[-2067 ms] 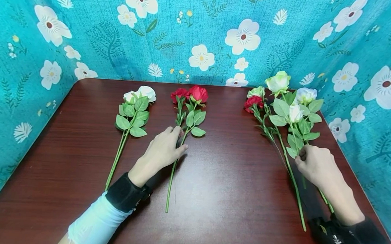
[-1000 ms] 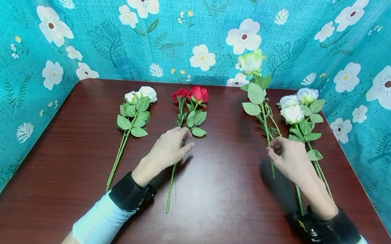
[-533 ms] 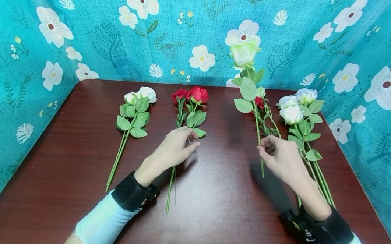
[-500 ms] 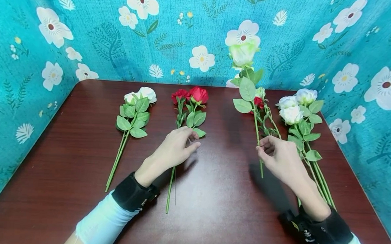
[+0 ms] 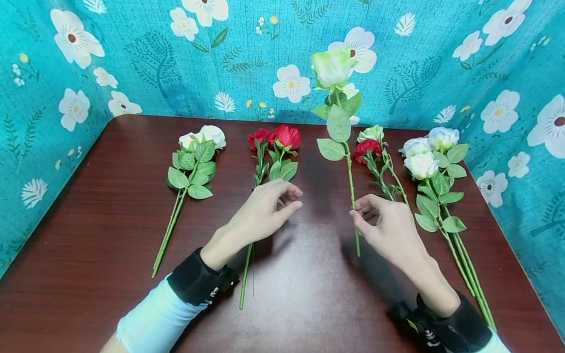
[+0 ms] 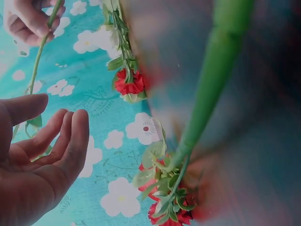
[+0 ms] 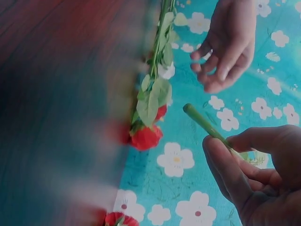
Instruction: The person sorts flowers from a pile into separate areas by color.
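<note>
Right hand (image 5: 387, 232) pinches the stem of a pale green rose (image 5: 333, 68), grip closed on it, bloom raised upright above the table (image 5: 305, 295). Left hand (image 5: 263, 215) hovers just beside it, fingers relaxed and empty, above the red roses (image 5: 275, 137).

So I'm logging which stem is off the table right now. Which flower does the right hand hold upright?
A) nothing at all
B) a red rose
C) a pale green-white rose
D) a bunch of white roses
C: the right hand pinches the stem of the pale green-white rose, its bloom raised above the table, while the red roses lie flat.
</note>
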Demonstrator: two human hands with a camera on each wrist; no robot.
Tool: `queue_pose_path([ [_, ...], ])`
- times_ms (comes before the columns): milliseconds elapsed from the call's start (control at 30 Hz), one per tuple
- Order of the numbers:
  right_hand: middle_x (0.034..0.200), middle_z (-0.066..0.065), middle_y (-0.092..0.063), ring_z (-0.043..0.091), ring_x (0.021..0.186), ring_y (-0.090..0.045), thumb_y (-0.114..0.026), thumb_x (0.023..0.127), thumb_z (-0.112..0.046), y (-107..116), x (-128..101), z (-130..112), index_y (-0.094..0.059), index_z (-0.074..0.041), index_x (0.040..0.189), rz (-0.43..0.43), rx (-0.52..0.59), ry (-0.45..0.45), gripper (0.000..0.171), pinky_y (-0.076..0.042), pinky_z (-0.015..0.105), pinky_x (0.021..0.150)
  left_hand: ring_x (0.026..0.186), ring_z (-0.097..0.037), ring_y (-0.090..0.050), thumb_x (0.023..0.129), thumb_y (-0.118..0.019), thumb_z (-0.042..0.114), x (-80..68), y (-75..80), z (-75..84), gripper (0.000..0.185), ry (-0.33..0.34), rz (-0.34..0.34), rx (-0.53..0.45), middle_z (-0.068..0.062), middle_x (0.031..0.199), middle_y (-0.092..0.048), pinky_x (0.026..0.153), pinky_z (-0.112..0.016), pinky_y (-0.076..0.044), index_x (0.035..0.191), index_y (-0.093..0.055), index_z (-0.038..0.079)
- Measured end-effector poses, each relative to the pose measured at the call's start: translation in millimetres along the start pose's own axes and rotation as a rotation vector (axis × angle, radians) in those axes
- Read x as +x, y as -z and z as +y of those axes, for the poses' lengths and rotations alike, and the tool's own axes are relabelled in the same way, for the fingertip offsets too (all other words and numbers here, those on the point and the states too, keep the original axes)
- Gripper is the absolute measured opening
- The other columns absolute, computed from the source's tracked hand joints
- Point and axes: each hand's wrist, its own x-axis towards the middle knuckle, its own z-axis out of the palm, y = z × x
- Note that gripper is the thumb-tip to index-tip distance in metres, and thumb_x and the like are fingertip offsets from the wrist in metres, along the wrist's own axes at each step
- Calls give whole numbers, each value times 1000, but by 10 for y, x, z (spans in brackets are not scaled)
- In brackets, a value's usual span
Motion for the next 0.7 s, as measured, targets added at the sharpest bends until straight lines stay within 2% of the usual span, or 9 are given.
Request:
queue_pose_path([
  [300,79,-1,-69,10,71,-67,-72,92,-4,-182,-13,-128,-71,-1,94,-36,143,7,4,-56,24,61,91,-14,-63,100,-68,13,46,-30,54,23,-6,60,-76,-4,104,-67,80,-38,-58,121,-68,1],
  [567,80,-1,-70,10,70,-68,-71,92,-4,-333,-75,-225,-70,0,93,-110,293,2,4,-58,28,59,98,-14,-64,102,-67,17,53,-49,69,27,-4,115,-107,-3,106,-69,80,-30,-57,125,-69,3],
  [700,80,0,-70,9,69,-68,-71,92,-3,-404,-111,-261,-70,-4,91,-132,333,-2,2,-59,30,58,93,-20,-70,103,-65,14,52,-69,79,28,51,104,-232,-6,109,-70,79,-35,-59,127,-68,1],
])
